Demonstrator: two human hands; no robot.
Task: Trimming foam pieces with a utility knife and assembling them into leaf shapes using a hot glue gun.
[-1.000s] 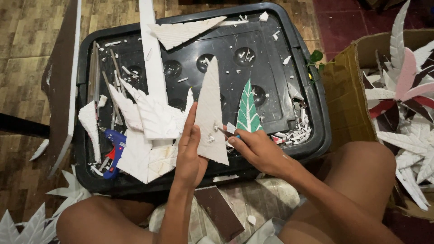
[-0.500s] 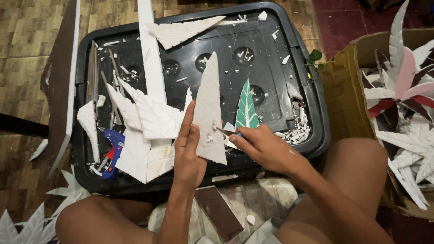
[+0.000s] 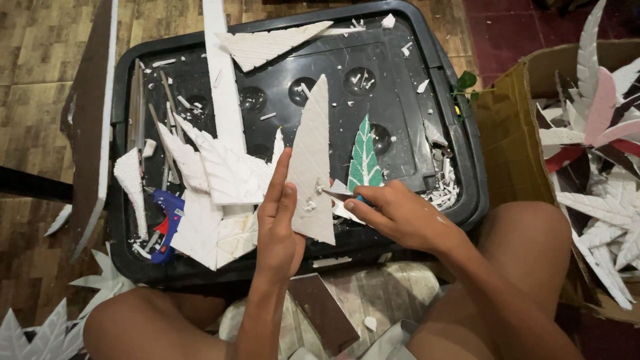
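Foam [image 3: 312, 167], a tall white triangle, stands over the black lid's [image 3: 467, 200] centre, left hand [image 3: 280, 223] pinching its edge; right hand [image 3: 400, 213] at three o'clock grips a knife [image 3: 339, 195]. Short, shallow strokes cut cleanest.

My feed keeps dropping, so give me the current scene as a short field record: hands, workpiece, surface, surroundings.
left hand: holds a white foam triangle upright, fingers flat behind it
right hand: grips a small cutter, tip at the triangle's right edge
work surface: black plastic lid strewn with foam scraps
on lid: green painted leaf, blue glue gun
right side: cardboard box of foam leaves
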